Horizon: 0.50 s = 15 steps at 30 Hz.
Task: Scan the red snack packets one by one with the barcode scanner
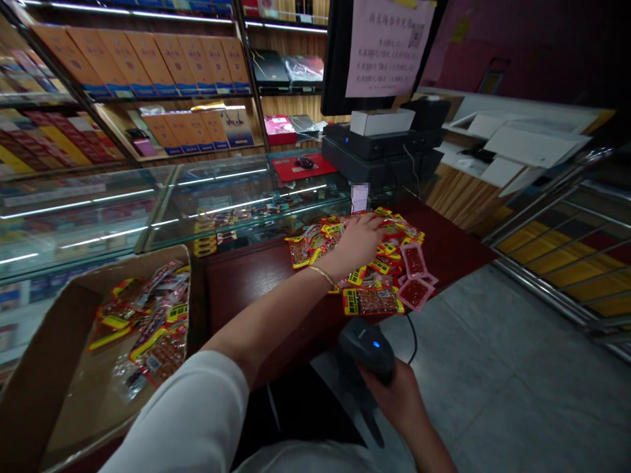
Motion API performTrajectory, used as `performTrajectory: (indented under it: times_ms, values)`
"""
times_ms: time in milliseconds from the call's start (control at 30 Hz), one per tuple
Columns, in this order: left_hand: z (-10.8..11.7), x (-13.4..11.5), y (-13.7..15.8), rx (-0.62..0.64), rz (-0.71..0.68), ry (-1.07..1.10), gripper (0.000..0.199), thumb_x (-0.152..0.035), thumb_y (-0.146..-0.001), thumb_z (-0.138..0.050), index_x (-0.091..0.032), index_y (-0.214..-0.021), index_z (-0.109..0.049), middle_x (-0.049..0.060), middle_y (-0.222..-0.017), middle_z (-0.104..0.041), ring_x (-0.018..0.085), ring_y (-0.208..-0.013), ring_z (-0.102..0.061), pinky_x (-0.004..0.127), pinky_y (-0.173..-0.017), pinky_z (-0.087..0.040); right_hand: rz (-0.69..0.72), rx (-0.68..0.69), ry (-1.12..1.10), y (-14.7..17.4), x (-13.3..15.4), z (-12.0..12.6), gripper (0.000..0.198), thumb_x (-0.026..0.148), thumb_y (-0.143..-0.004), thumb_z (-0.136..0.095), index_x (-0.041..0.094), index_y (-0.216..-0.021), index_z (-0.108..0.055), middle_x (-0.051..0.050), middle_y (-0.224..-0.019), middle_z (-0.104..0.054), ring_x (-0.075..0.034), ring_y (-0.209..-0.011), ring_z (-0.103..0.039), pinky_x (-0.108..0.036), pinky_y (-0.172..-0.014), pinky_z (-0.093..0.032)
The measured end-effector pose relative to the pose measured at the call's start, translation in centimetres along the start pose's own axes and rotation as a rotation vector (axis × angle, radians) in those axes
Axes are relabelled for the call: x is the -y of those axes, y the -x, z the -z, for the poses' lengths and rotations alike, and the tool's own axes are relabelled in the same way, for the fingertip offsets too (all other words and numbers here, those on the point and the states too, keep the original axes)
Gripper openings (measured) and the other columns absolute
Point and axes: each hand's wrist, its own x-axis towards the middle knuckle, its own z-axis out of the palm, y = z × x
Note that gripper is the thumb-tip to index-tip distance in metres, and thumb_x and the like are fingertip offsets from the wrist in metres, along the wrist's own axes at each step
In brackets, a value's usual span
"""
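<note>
A heap of snack packets [373, 300] in red and yellow wrappers lies on the dark red tabletop [246, 282]. My left hand [362, 236] reaches across and rests on the far part of the heap, its fingers apart and their tips partly lost among the wrappers. Low at the front, my right hand [397, 394] is wrapped round the handle of a black barcode scanner [367, 348] with a blue light on top. Its cable trails behind, beside the table edge. Two pinkish clear packs [415, 292] lie at the heap's right side.
An open cardboard box [73, 387] with more packets stands at the left. Behind are a glass display counter [162, 180], a mouse [304, 163] on a red mat, and a monitor [338, 59]. A metal railing [557, 263] stands at the right.
</note>
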Motion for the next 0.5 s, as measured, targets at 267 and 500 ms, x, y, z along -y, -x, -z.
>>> performTrajectory:
  times_ms: [267,500]
  values:
    - [10.7,-2.6,19.4,-0.352,0.456,0.211,0.045,-0.011,-0.089,-0.05,-0.025,-0.124,-0.074,0.007,-0.128,-0.074,0.025,-0.123,-0.065,0.044,-0.111,-0.049,0.058,0.043,0.002,-0.2,0.9,-0.7,0.03,0.047,-0.085,-0.07,0.019,-0.085,-0.081,-0.007,-0.078,-0.083,-0.028,-0.072,-0.079,-0.033,-0.071,-0.064]
    - [20.3,-1.6,37.6,-0.147,1.18,-0.138,0.038,-0.036,-0.095,-0.051,-0.024,-0.122,-0.075,0.007,-0.122,-0.078,0.028,-0.11,-0.072,0.039,-0.103,-0.052,0.192,0.149,0.069,-2.4,1.7,-3.0,0.037,0.06,-0.081,-0.072,0.025,-0.067,-0.075,-0.007,-0.063,-0.078,-0.03,-0.065,-0.078,-0.036,-0.072,-0.064]
